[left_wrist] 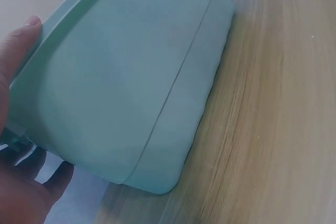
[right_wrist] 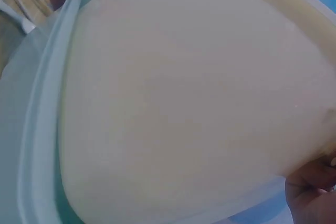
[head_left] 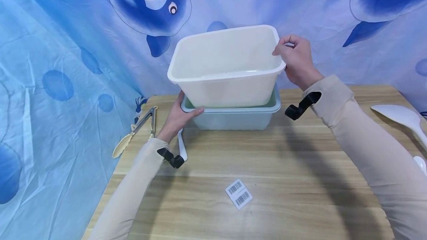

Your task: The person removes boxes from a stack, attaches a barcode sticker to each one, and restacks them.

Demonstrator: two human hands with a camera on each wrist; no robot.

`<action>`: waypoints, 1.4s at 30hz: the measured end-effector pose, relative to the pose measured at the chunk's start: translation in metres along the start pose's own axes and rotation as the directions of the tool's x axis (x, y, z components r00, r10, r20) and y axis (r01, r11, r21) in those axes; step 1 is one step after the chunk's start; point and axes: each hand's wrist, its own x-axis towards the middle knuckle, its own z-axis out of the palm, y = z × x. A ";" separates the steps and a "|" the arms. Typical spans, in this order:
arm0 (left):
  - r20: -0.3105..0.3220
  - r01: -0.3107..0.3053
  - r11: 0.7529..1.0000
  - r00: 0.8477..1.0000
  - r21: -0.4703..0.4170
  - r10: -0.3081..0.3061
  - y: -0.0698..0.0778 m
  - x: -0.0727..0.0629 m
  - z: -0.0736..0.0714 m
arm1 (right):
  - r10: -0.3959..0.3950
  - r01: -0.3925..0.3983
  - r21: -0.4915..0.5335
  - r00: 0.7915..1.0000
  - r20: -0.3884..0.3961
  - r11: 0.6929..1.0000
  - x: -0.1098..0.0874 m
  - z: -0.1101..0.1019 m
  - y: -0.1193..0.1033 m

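A white plastic basin is tilted and partly inside a pale green basin that stands on the table. My right hand pinches the white basin's rim at its right end, thumb on the inside. At the left end of the green basin, my left hand grips the rim, its thumb along the front edge and the other fingers behind the corner. The left wrist view shows that thumb over the green rim and fingertips under it. The inside of the green basin is mostly hidden.
Tongs with cream tips lie at the table's left edge. A white utensil handle shows beside my left wrist. A barcode label lies in front. On the right are a large white spoon and a smaller white piece.
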 end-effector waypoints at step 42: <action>-0.025 0.025 1.000 0.999 0.007 -0.025 -0.040 0.015 -0.015 | -0.123 0.162 0.504 0.986 -0.110 0.849 -0.021 -0.131 -0.057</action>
